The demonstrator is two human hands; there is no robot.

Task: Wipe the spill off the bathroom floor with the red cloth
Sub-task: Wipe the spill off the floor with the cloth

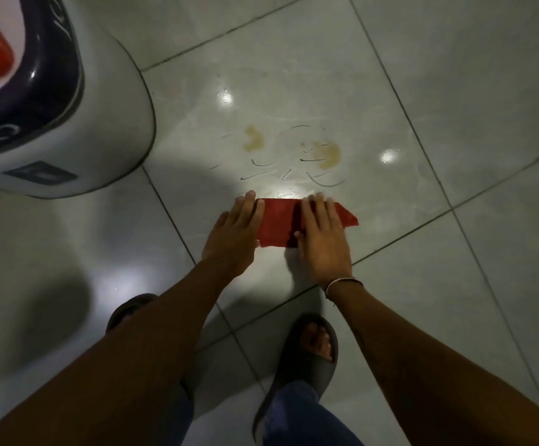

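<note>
**Red cloth down, spill still ahead**

Red cloth (281,225) lies folded and flat on the floor (455,91), and we press it there with both palms. Our left hand (234,235) rests open on its left edge, fingers spread flat and partly on the tile. Our right hand (321,235) lies open across its right half, fingers flat on the fabric; neither hand grips it, both only bear down.

The job looks barely begun, by our reading. Two yellowish patches of the spill (327,154) sit on the far side of the cloth, one to the left (253,140) and a larger one to the right, with thin curved wet streaks between them and the cloth. The cloth does not touch either patch; it lies just near of the streaks.

What is left, we judge, is nearly everything: pushing the cloth away from us over both patches and the streaks. A white and dark appliance (68,123) stands at far left, well clear.
</note>
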